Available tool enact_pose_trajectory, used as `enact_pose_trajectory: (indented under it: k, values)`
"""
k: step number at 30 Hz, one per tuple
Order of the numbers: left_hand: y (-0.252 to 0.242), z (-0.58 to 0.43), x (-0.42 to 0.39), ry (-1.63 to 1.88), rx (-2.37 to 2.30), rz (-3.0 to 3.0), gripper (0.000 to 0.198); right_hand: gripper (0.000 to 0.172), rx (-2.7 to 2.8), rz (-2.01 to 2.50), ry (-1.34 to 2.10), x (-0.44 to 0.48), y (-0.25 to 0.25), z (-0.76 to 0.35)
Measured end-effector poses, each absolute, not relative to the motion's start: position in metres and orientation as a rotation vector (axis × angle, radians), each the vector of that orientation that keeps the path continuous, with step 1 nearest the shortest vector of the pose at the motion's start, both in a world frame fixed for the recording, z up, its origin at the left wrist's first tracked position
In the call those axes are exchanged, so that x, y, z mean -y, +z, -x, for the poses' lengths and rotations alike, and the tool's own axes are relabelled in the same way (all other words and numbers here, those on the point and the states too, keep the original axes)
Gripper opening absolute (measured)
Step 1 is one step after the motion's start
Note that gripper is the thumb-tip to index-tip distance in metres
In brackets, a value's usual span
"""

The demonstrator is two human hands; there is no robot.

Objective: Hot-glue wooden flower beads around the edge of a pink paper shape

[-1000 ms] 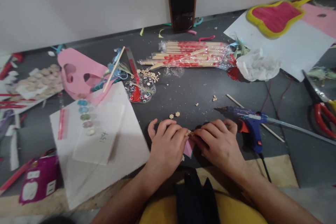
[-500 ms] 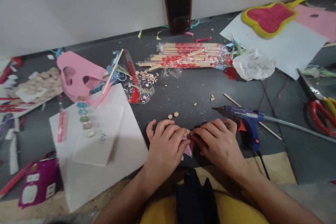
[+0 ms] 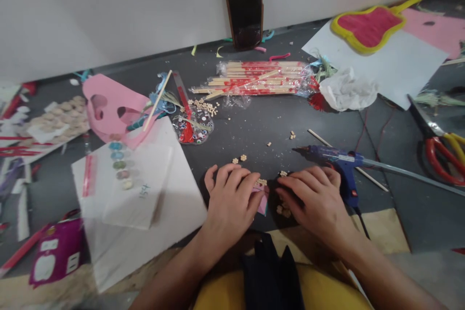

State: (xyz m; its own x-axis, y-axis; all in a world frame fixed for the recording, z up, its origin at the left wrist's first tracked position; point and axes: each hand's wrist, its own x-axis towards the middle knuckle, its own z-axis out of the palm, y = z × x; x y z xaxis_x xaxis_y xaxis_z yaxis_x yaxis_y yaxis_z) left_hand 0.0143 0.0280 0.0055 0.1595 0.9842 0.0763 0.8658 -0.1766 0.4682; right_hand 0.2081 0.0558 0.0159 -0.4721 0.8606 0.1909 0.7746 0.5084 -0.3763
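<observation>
My left hand (image 3: 232, 198) is closed on a small pink piece (image 3: 259, 201) with a bluish edge, pressing it near the table surface. A row of tiny wooden flower-shaped beads (image 3: 260, 182) lines its far edge. My right hand (image 3: 312, 198) is just right of it, thumb and forefinger drawn together; what lies between them is hidden. Beyond those fingertips is a small wooden bead cluster (image 3: 283, 173), and more wooden beads (image 3: 283, 210) sit under the hand. Two flower-shaped beads (image 3: 240, 159) rest beyond my left fingers.
A blue glue gun (image 3: 337, 157) lies to the right, nozzle pointing left, near red-and-yellow-handled scissors (image 3: 438, 140). Wrapped chopsticks (image 3: 257, 77) lie at the back. White sheets (image 3: 185, 203) and a pink mask (image 3: 109, 101) are on the left. Loose beads (image 3: 205, 106) lie beside a bag of googly eyes (image 3: 203, 126).
My right hand has drawn away to the right from the pink piece, uncovering beads beneath and beyond it. My left hand stays on the piece. The view has shifted slightly.
</observation>
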Motion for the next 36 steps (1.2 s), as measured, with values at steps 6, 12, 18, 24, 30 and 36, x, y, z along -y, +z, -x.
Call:
enact_pose_trajectory:
  k: [6, 12, 18, 24, 30, 36]
  values:
    - [0.004, -0.021, -0.03, 0.548, -1.754, -2.168, 0.012, 0.01, 2.338, 1.337, 0.235, -0.052, 0.014, -0.241]
    - [0.002, -0.022, -0.033, 0.556, -1.768, -2.198, 0.009, 0.011, 2.215, 1.436, -0.077, -0.049, 0.022, -0.272]
    - [0.001, -0.023, -0.033, 0.528, -1.762, -2.225, 0.011, 0.04, 2.184, 2.109, 0.02, -0.042, 0.024, -0.294]
    - [0.001, -0.022, -0.032, 0.528, -1.764, -2.214, 0.01, 0.05, 2.071, 2.388, 0.243, -0.049, 0.018, -0.287]
    - [0.002, -0.023, -0.033, 0.536, -1.779, -2.172, 0.009, 0.046, 1.69, 2.494, 0.675, -0.061, 0.03, -0.292]
    - [0.003, -0.022, -0.032, 0.547, -1.775, -2.167, 0.009, 0.034, 1.087, 2.1, 0.857, -0.051, 0.028, -0.293]
